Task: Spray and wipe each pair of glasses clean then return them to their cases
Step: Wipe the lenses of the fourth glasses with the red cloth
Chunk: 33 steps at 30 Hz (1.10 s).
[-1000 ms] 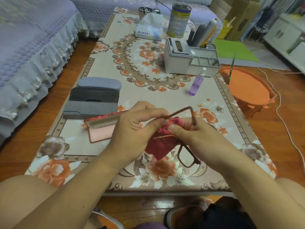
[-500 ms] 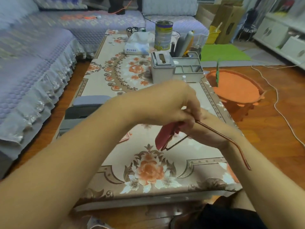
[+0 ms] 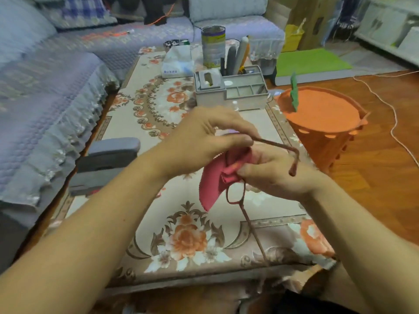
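Both hands meet above the middle of the surface [image 3: 127, 130], which is covered with a floral cloth. The left hand [image 3: 204, 141] pinches the glasses [image 3: 235, 196] near one temple hinge, thumb and forefinger closed on the thin brown frame. The right hand [image 3: 269, 171] grips the red cloth [image 3: 215, 186], bunched round one lens, with its fingers curled over the fabric; a loose corner of the cloth hangs down toward the surface. One temple runs right from the left fingertips and bends down past the right hand; the other points down toward the near edge. The free lens rim shows just below the cloth.

At the left edge of the surface lie grey cases [image 3: 106, 164], stacked and partly hidden by the left forearm. Farther back stand a grey organiser [image 3: 231, 91], a tissue pack [image 3: 176, 62] and a tin [image 3: 213, 46]. The white cap of a spray bottle [image 3: 235, 104] shows just above the left hand; the rest is hidden. An orange basket [image 3: 322, 123] stands on the wooden floor to the right of the surface, and a sofa [image 3: 45, 91] with a lilac cover runs along the left
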Each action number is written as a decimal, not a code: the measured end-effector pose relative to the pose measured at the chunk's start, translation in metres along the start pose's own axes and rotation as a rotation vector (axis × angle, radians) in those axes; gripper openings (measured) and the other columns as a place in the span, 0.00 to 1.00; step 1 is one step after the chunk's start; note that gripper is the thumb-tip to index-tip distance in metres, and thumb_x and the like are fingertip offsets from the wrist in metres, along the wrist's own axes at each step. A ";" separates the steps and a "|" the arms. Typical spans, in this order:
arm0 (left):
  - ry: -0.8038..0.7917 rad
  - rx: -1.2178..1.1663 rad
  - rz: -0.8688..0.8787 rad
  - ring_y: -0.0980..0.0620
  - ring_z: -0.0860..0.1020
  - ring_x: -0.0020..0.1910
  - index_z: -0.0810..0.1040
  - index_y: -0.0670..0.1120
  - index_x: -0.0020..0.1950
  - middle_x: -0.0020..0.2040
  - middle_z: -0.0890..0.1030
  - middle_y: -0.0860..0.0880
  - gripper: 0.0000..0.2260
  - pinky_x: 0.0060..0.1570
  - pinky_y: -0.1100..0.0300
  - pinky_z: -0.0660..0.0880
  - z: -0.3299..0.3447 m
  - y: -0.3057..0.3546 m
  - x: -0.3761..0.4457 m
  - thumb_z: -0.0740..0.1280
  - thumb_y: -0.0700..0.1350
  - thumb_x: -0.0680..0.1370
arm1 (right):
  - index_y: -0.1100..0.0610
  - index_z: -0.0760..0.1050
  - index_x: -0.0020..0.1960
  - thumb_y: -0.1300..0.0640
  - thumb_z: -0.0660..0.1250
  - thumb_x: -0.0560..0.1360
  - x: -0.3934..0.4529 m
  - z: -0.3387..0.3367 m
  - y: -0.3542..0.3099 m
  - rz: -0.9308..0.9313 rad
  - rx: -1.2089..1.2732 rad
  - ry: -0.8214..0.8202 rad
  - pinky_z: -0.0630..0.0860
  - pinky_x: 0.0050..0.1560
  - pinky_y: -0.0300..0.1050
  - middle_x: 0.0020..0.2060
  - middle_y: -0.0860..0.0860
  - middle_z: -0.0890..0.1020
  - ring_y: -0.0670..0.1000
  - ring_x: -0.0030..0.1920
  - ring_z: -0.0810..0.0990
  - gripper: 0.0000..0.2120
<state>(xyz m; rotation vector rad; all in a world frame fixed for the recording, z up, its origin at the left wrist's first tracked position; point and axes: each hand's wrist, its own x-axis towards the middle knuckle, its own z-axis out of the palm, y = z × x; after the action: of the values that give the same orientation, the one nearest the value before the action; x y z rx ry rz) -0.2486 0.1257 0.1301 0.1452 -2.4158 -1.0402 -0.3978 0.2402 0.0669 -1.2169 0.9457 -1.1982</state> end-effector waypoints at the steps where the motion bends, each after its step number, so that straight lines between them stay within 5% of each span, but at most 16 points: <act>1: 0.028 -0.095 -0.078 0.53 0.81 0.49 0.87 0.51 0.50 0.45 0.83 0.55 0.07 0.54 0.57 0.76 0.001 -0.008 -0.007 0.74 0.40 0.76 | 0.67 0.78 0.52 0.67 0.64 0.76 0.002 0.000 0.004 0.019 0.046 -0.017 0.74 0.64 0.65 0.48 0.63 0.80 0.61 0.53 0.79 0.07; 8: 0.177 -0.507 -0.328 0.54 0.80 0.42 0.88 0.49 0.42 0.39 0.83 0.52 0.10 0.46 0.62 0.76 0.015 -0.036 -0.034 0.73 0.35 0.71 | 0.59 0.81 0.45 0.65 0.72 0.72 0.014 0.023 0.027 0.093 0.081 0.040 0.78 0.42 0.38 0.36 0.50 0.84 0.47 0.38 0.83 0.03; 14: 0.272 -0.588 -0.372 0.51 0.81 0.45 0.88 0.50 0.42 0.44 0.82 0.47 0.05 0.50 0.59 0.77 0.034 -0.045 -0.054 0.80 0.47 0.68 | 0.73 0.77 0.57 0.63 0.70 0.76 0.016 0.024 0.028 0.167 0.127 0.114 0.76 0.61 0.54 0.50 0.69 0.82 0.60 0.50 0.80 0.15; 19: 0.444 -0.561 -0.306 0.56 0.81 0.49 0.88 0.53 0.43 0.45 0.84 0.54 0.09 0.53 0.62 0.76 0.027 -0.050 -0.068 0.79 0.54 0.66 | 0.57 0.83 0.52 0.60 0.62 0.83 0.015 0.015 0.021 0.171 0.013 0.276 0.76 0.56 0.48 0.48 0.56 0.86 0.53 0.49 0.82 0.10; 22: 0.549 -0.499 -0.321 0.56 0.81 0.48 0.88 0.55 0.43 0.44 0.85 0.56 0.10 0.53 0.62 0.75 0.021 -0.053 -0.079 0.79 0.57 0.66 | 0.59 0.81 0.59 0.59 0.61 0.83 0.008 -0.020 0.007 0.151 0.047 0.491 0.79 0.61 0.51 0.52 0.57 0.87 0.57 0.55 0.85 0.11; 27: 0.617 -0.472 -0.402 0.55 0.81 0.49 0.88 0.54 0.45 0.44 0.85 0.55 0.13 0.55 0.59 0.74 0.015 -0.062 -0.092 0.79 0.59 0.66 | 0.59 0.79 0.54 0.60 0.66 0.80 -0.004 -0.062 -0.008 0.185 0.035 0.791 0.84 0.47 0.51 0.52 0.58 0.84 0.58 0.56 0.83 0.05; 30: 0.691 -0.491 -0.420 0.55 0.82 0.47 0.88 0.52 0.45 0.44 0.85 0.53 0.10 0.52 0.62 0.76 0.017 -0.070 -0.095 0.80 0.54 0.68 | 0.59 0.80 0.56 0.65 0.68 0.76 -0.007 -0.056 -0.010 0.252 0.141 0.671 0.84 0.47 0.49 0.49 0.56 0.86 0.53 0.51 0.85 0.10; 33: 0.767 -0.508 -0.429 0.56 0.82 0.46 0.88 0.51 0.45 0.44 0.86 0.53 0.11 0.52 0.63 0.76 0.021 -0.075 -0.097 0.80 0.54 0.67 | 0.57 0.79 0.64 0.69 0.77 0.61 -0.008 -0.031 -0.016 0.248 0.380 0.337 0.84 0.48 0.49 0.48 0.54 0.86 0.53 0.48 0.86 0.31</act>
<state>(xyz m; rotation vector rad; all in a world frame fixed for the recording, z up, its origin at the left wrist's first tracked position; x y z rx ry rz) -0.1817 0.1145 0.0251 0.7526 -1.4141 -1.4203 -0.4323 0.2435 0.0780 -0.5893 1.0219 -1.3300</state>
